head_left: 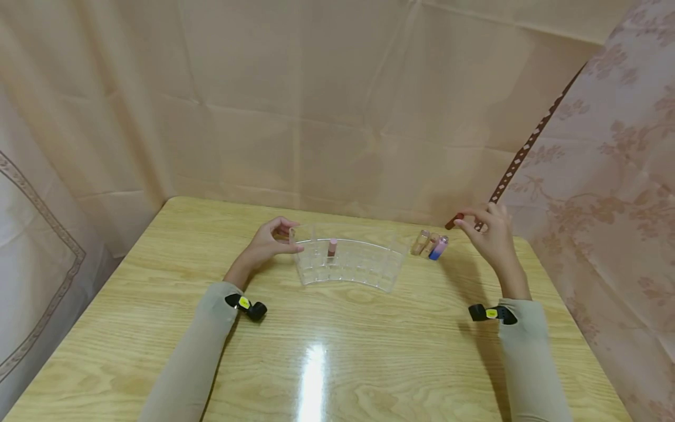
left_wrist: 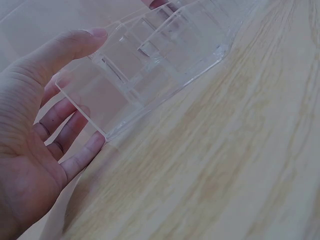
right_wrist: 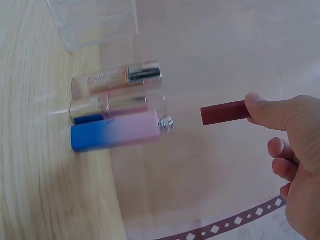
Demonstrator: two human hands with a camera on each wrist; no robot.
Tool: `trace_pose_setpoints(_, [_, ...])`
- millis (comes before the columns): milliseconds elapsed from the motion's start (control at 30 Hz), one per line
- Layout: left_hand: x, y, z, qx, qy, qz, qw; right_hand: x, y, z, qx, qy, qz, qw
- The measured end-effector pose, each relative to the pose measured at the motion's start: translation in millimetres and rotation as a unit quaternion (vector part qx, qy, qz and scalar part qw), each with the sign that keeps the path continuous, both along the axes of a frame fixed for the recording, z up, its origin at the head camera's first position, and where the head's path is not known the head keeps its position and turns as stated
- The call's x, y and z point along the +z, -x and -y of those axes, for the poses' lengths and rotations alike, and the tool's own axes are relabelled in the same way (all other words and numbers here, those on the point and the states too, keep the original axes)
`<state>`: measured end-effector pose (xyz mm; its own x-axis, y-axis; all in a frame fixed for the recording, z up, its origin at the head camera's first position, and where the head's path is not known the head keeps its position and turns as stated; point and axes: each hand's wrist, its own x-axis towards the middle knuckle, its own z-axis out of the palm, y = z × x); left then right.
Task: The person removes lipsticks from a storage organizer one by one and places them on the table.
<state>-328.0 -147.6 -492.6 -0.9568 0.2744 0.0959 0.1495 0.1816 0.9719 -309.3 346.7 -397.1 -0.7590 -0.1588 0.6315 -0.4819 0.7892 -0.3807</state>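
Observation:
A clear lipstick organizer (head_left: 364, 271), curved and split into several compartments, stands on the table. Its left end is gripped by my left hand (head_left: 270, 240), with the thumb on the near side and the fingers behind. One pink-capped lipstick (head_left: 331, 248) stands upright in a compartment. Over the table's back right, my right hand (head_left: 491, 233) pinches a dark red lipstick tube (right_wrist: 224, 113) by one end, tilted in the air. Just left of it, a blue-and-pink lipstick (right_wrist: 117, 131) stands beside two clear-and-gold tubes (right_wrist: 145, 74), apart from the hand.
The wooden table (head_left: 390, 351) reaches back to a beige curtain (head_left: 337, 117). A patterned pink cloth (head_left: 622, 193) hangs along the right side and a white cloth (head_left: 42, 205) along the left. Both wrists carry small black cameras (head_left: 255, 311).

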Motion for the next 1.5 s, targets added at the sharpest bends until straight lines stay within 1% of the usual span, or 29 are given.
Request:
trace_pose_setpoints(267, [0.8, -0.9, 0.1, 0.001, 0.000, 0.006, 1.0000, -5.1, -2.1, -6.6, -0.009, -0.008, 0.022, 1.000])
trace_pose_setpoints(467, [0.3, 0.3, -0.4, 0.000, -0.002, 0.007, 1.0000, -11.3, -0.9, -12.8, 0.003, -0.011, 0.023, 1.000])
trace_pose_setpoints(600, [-0.2, 0.9, 0.2, 0.000, -0.004, 0.007, 1.0000, -14.6, -0.9, -16.3, 0.004, -0.016, 0.032, 0.999])
trace_pose_setpoints(767, [-0.1, 0.3, 0.3, 0.001, -0.002, 0.007, 1.0000, -19.1, -1.1, -19.3, -0.007, -0.025, 0.051, 0.998])
trace_pose_setpoints(1033, [-1.0, 0.3, 0.8, 0.000, 0.003, 0.003, 1.0000, -25.1, -1.4, -21.1, -0.010, -0.029, 0.054, 0.998])
trace_pose_setpoints(1500, [-0.9, 0.5, 0.8, -0.002, 0.000, 0.001, 1.0000, -32.8, -2.2, -19.9, -0.002, -0.027, 0.075, 0.997])
